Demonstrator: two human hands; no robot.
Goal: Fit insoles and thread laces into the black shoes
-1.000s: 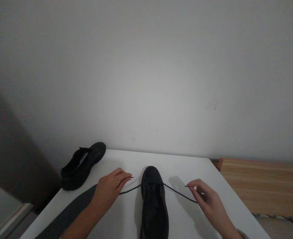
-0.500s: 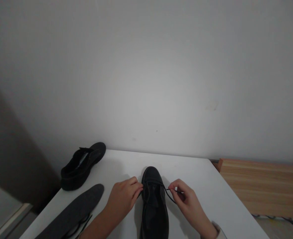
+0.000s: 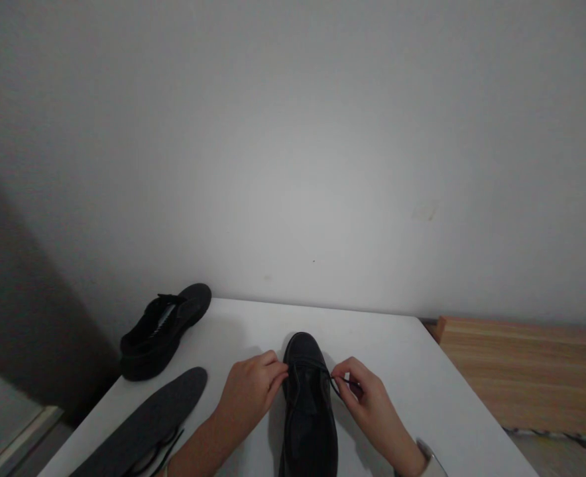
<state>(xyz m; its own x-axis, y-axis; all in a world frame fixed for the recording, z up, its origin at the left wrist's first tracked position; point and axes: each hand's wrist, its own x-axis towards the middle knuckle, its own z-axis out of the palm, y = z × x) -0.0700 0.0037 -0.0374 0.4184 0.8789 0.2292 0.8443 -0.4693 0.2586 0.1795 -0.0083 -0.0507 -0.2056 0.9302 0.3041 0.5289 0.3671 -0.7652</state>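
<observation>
We pinch the thin black lace [image 3: 341,384] in both hands [image 3: 250,392] [image 3: 365,401] beside the black leather shoe [image 3: 307,404]; even tension matters.

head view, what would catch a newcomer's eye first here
A black shoe stands toe-away at the near middle of the white table, with the left hand and right hand pinching its thin lace on either side. A second black shoe sits at the table's far left corner, and a dark insole lies flat in front of it.
</observation>
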